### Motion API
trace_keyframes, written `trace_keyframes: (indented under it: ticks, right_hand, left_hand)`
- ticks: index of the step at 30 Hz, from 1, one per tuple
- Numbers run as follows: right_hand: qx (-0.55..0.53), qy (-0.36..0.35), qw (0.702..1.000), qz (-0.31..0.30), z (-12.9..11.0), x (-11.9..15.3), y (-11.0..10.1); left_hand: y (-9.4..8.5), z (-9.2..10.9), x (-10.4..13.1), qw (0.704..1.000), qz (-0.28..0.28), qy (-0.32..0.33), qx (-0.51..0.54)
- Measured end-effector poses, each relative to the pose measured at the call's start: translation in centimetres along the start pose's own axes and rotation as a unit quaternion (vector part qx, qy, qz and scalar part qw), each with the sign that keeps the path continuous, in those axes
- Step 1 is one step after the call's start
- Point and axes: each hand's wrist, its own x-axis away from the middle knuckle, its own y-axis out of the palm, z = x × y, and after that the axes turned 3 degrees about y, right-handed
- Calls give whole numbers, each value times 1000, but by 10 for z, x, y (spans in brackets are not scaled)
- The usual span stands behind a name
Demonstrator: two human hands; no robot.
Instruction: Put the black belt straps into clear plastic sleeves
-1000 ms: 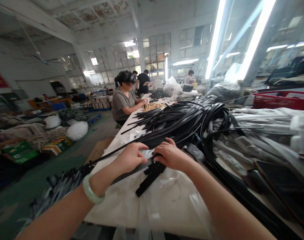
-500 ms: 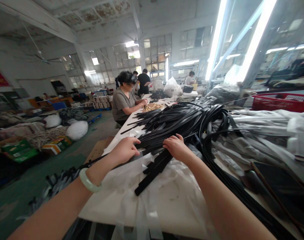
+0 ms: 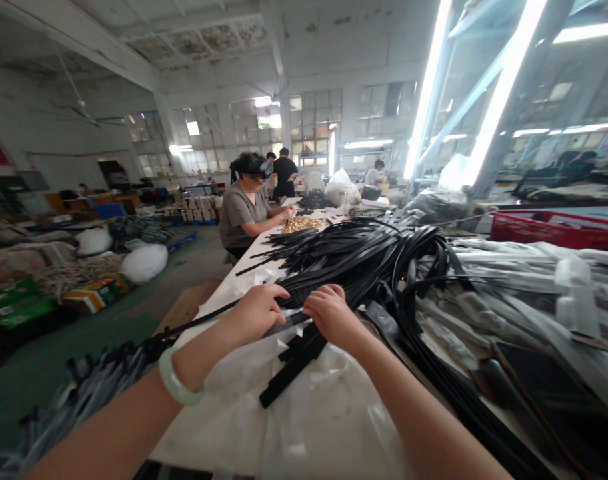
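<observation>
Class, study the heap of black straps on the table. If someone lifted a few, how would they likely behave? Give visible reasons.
The black straps would probably be floppy, since many curve and some bend into loops. They seem unlikely to roll, as they look flat and narrow. Lifting a few might drag others, because they lie overlapping on the table.

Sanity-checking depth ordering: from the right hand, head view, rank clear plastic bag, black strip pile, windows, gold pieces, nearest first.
1. Black strip pile: by the right hand, ahead.
2. Gold pieces: ahead, slightly left.
3. Clear plastic bag: beyond, right of the gold.
4. Windows: far wall.
</observation>
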Motion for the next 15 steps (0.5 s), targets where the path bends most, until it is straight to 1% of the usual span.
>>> trace_keyframes:
  ticks: [2,4,6,8,10,11,13,15]
  right_hand:
    - [-18,-21,999,16,-14,1,2]
    - [-10,7,999,47,-16,1,2]
    - [0,57,996,71,-5,1,1]
    - [-24,86,993,72,10,-1,2]
    - [-82,79,991,67,19,-2,6]
    - [-112,70,989,71,18,-3,8]
    - [-153,54,983,83,10,-3,13]
    - [-172,38,981,83,-2,-1,16]
  left_hand:
    - [4,-1,-4,999,-11,13,36]
    - [4,-3,-5,998,-12,10,57]
    - [1,-6,-4,998,-5,-8,59]
    - [-3,-9,-2,998,-2,-23,58]
    - [-4,-12,-2,997,-4,-28,66]
    - [-3,-13,-3,997,-4,-27,73]
    - [2,-14,-6,996,0,-23,85]
    - [8,-14,-9,995,0,-18,97]
